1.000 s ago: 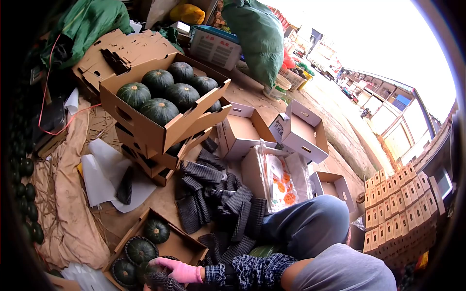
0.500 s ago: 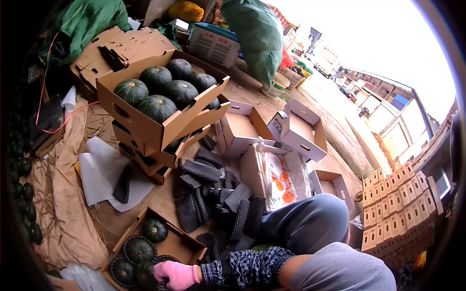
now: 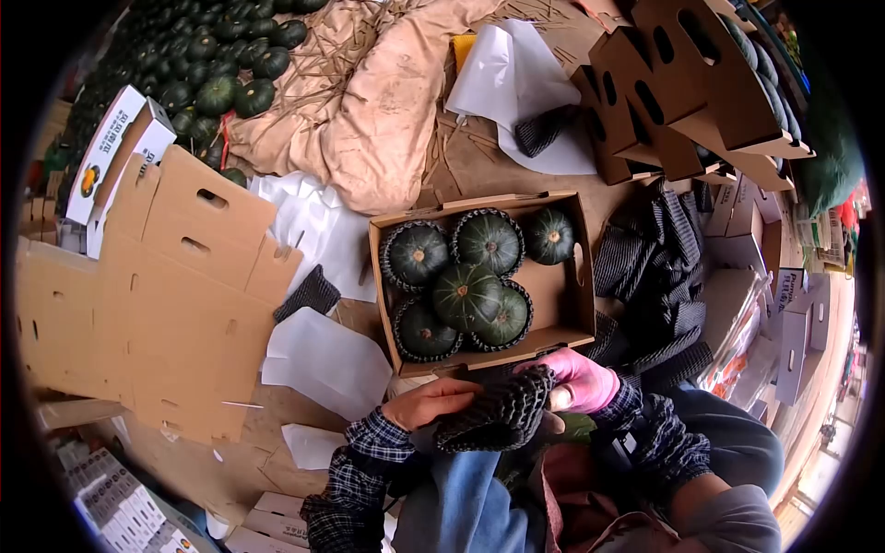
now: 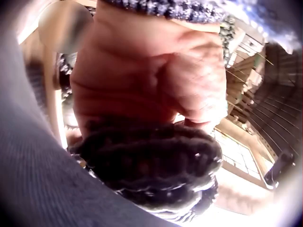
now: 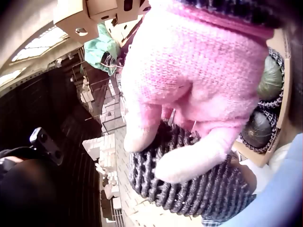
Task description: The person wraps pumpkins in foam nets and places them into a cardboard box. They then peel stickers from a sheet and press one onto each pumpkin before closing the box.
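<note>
Just beside the near edge of the open brown cardboard box (image 3: 551,288), the bare left hand (image 3: 433,403) is curled round one end of the black ribbed foam net sleeve (image 3: 498,417), its other end pinched by the pink-gloved right hand (image 3: 579,380); pulled unevenly, it may be torn or dropped.

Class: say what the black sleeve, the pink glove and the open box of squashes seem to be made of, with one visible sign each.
Black sleeve: likely foam or plastic mesh, matte; ribbed open net, bends in the grip.
Pink glove: knitted yarn, soft; fine stitch rows show.
Open box: brown cardboard, matte; thin folded walls.
</note>
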Motion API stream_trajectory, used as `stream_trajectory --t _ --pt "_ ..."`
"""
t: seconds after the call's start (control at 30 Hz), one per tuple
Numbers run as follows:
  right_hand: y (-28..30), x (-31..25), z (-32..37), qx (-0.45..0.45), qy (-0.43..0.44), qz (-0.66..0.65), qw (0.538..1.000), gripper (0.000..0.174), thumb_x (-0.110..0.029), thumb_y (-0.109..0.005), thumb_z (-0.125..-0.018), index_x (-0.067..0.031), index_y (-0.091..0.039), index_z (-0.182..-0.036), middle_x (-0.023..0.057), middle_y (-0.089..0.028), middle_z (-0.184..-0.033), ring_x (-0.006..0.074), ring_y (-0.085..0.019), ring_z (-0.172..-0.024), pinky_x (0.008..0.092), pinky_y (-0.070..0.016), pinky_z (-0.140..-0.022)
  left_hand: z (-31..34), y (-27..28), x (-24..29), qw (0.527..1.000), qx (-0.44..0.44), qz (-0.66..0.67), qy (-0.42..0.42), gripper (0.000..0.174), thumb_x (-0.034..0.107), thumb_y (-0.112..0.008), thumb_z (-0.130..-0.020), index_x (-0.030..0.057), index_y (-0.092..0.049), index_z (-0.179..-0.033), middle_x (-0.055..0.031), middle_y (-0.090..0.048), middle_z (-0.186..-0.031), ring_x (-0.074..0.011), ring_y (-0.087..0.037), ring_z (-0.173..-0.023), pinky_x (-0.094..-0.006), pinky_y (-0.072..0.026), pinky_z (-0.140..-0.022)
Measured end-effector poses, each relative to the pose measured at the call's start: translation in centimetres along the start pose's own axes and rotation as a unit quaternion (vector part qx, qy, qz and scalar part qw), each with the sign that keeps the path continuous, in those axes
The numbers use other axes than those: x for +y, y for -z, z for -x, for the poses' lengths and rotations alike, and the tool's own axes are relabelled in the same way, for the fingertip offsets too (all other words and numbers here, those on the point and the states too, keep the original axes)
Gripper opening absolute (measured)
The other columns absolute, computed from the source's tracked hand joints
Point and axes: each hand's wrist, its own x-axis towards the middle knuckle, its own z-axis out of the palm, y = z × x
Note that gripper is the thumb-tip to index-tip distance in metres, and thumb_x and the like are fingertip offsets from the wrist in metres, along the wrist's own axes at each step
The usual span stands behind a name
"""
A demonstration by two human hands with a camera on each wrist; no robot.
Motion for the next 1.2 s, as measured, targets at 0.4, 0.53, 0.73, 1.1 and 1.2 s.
stream_trajectory --t 0.4,0.53,0.73,1.1,1.2 --pt "6.0 3.2 -7.9 0.413 0.097 0.458 0.781 0.019 -0.017 -0.059 -0.096 -0.0031 -0.054 -0.107 0.0235 -0.060 -0.091 0.0417 -0.059 -0.083 0.0418 -0.0492 -0.077 -8.3 3.9 0.1 0.792 0.418 -0.354 -0.270 0.026 0.024 -0.049 -0.104 -0.0014 -0.054 -0.108 -0.0056 -0.058 -0.093 -0.0154 -0.052 -0.089 -0.0279 -0.0432 -0.086" --pt "7.3 4.6 -2.9 0.376 0.149 0.426 0.809 0.017 -0.016 -0.056 -0.100 -0.0011 -0.054 -0.106 0.0108 -0.058 -0.088 0.0181 -0.054 -0.083 0.0302 -0.0468 -0.081 -9.4 2.5 -2.2 0.802 0.372 -0.361 -0.298 0.023 0.024 -0.058 -0.100 0.0012 -0.056 -0.104 -0.0088 -0.060 -0.088 -0.0148 -0.056 -0.082 -0.0286 -0.0463 -0.078" --pt "12.0 5.1 -4.4 0.407 0.160 0.248 0.864 0.017 -0.018 -0.055 -0.101 -0.0026 -0.056 -0.095 -0.0036 -0.052 -0.082 0.0044 -0.045 -0.080 0.0215 -0.0425 -0.072 -12.3 3.8 -1.8 0.790 0.419 -0.318 -0.315 0.018 0.017 -0.061 -0.098 0.0007 -0.055 -0.092 -0.0032 -0.052 -0.076 -0.0099 -0.047 -0.072 -0.0254 -0.0422 -0.068" --pt "12.3 4.3 -4.8 0.563 -0.113 0.494 0.653 0.039 -0.043 -0.049 -0.100 -0.0039 -0.050 -0.099 0.0260 -0.065 -0.083 0.0473 -0.062 -0.085 0.0517 -0.0477 -0.074 -11.7 3.2 -1.3 0.634 0.453 -0.543 -0.313 0.008 0.008 -0.062 -0.094 0.0002 -0.060 -0.092 -0.0101 -0.058 -0.077 -0.0268 -0.056 -0.067 -0.0358 -0.0480 -0.065" --pt "10.6 7.0 -4.3 0.619 0.058 0.376 0.687 0.028 -0.030 -0.052 -0.101 -0.0024 -0.050 -0.101 0.0288 -0.061 -0.079 0.0497 -0.058 -0.083 0.0508 -0.0475 -0.071 -10.5 1.5 -0.6 0.701 0.432 -0.474 -0.313 0.015 0.008 -0.059 -0.096 0.0029 -0.061 -0.109 -0.0137 -0.054 -0.098 -0.0293 -0.059 -0.089 -0.0383 -0.0488 -0.074"
